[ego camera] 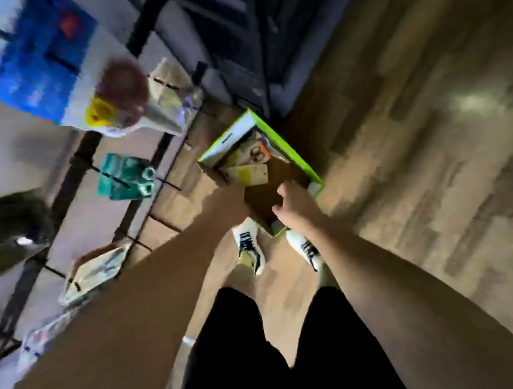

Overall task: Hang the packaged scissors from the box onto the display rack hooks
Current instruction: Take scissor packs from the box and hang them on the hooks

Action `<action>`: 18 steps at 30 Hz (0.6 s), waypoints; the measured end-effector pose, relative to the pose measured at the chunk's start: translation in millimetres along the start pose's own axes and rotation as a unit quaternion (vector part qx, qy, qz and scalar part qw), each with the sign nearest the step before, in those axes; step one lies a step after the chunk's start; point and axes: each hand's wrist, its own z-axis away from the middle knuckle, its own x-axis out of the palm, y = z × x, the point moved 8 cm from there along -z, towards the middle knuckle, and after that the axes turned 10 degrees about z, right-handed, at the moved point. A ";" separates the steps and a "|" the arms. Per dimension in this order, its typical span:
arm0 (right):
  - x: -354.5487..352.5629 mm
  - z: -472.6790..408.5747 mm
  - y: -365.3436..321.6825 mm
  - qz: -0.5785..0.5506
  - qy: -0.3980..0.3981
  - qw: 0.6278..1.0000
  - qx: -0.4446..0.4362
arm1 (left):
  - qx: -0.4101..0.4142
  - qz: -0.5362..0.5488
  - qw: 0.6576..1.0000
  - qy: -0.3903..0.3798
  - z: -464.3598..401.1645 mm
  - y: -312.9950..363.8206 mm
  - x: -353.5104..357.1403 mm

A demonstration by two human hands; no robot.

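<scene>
My right hand [291,203] hangs over the near end of the box [288,151], fingers loosely curled, nothing in them. Thumb points toward the box's brown bottom. The frame is smeared by motion, so I cannot tell whether the fingertips touch the cardboard.

My left hand [232,198]: forearm reaches in from lower left to the box's near-left edge, but the hand melts into the brown floor and box bottom. Cannot tell how its fingers lie or whether they hold anything.

Box: open, green-rimmed, white end wall, sitting on the wooden floor [425,130] just ahead of my shoes [249,247]. Packaged scissors [248,166] lie in its far end, pale yellow-white cards, one pair with an orange handle showing beside them. The near end of the box shows bare cardboard.

Display rack [92,147] runs along my left, dark uprights with thin hooks sticking out. A teal package [124,180] hangs on one hook; a pale card pack [97,273] hangs lower, nearer me; more pale packs [170,99] higher up near the box's far end. A blue and white carton [29,59] sits at upper left, too blurred to read.

Black shorts and both forearms fill the lower frame.
</scene>
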 end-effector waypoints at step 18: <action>194.6 -229.2 127.5 -0.144 0.030 0.983 0.105 | 0.032 -0.103 0.994 -0.030 -273.3 -43.3 175.3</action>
